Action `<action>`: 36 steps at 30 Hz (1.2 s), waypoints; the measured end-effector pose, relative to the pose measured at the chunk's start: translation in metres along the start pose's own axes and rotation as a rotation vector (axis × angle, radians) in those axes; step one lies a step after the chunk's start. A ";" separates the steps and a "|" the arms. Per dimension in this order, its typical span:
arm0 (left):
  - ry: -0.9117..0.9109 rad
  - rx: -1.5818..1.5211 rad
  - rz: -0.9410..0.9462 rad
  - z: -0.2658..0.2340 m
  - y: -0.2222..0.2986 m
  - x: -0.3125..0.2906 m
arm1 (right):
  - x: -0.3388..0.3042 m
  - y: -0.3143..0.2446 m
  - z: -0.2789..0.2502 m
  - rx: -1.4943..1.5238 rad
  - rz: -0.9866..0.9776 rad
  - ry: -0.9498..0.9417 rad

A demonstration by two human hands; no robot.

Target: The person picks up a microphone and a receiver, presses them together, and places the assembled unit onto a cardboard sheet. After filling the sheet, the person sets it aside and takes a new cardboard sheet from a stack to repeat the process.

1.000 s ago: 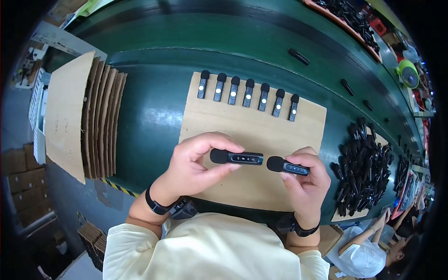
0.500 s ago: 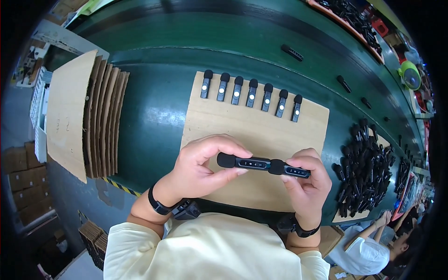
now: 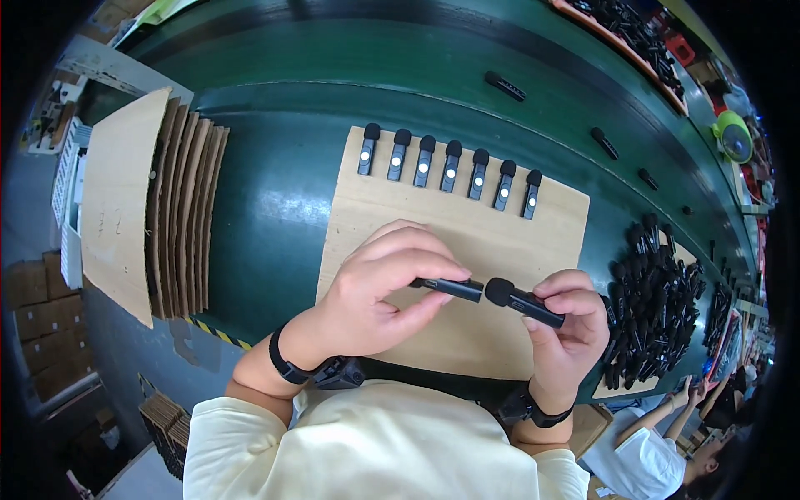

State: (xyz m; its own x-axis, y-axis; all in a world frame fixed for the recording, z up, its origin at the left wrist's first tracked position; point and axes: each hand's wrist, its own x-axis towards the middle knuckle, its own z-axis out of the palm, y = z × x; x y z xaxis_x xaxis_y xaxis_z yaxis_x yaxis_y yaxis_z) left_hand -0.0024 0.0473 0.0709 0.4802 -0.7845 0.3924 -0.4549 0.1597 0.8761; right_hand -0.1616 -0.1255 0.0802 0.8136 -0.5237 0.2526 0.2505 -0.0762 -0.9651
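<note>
My left hand (image 3: 392, 287) pinches a small black wireless microphone (image 3: 454, 288) between thumb and fingers; its foam end is mostly hidden behind them. In my right hand (image 3: 568, 321) is a second black microphone (image 3: 533, 307), its round foam tip (image 3: 500, 292) pointing left toward the first. A small gap separates the two. Both are held over a flat cardboard sheet (image 3: 400, 333). Along that sheet's far edge lies a slanting row of several like microphones (image 3: 452, 167), foam ends away from me, each with a white round spot.
At left stands a stack of cardboard sheets (image 3: 125, 208). A heap of black microphones (image 3: 654, 308) lies on cardboard at right. Beyond the sheet, the green belt (image 3: 350, 58) carries several spaced black pieces (image 3: 505, 86). A co-worker in a white shirt (image 3: 637, 450) is at lower right.
The microphones, end to end before, have come apart. The left one has rolled so its marked side no longer shows; the right hand has moved slightly right. Pieces on the belt have slid left.
</note>
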 end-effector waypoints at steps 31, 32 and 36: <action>0.031 -0.431 -0.416 0.044 -0.062 -0.002 | 0.060 0.037 -0.072 -0.970 -0.234 -0.161; 0.039 -0.438 -0.433 0.044 -0.063 -0.002 | 0.060 0.043 -0.077 -1.002 -0.259 -0.199; 0.048 -0.437 -0.450 0.043 -0.065 -0.002 | 0.056 0.056 -0.081 -1.089 -0.300 -0.306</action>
State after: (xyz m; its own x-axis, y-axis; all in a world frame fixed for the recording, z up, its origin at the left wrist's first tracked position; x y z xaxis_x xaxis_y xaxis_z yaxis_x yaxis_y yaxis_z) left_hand -0.0059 0.0131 0.0014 0.5910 -0.8057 -0.0386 0.1432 0.0577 0.9880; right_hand -0.1446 -0.2273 0.0351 0.9278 -0.1468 0.3430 -0.0076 -0.9266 -0.3759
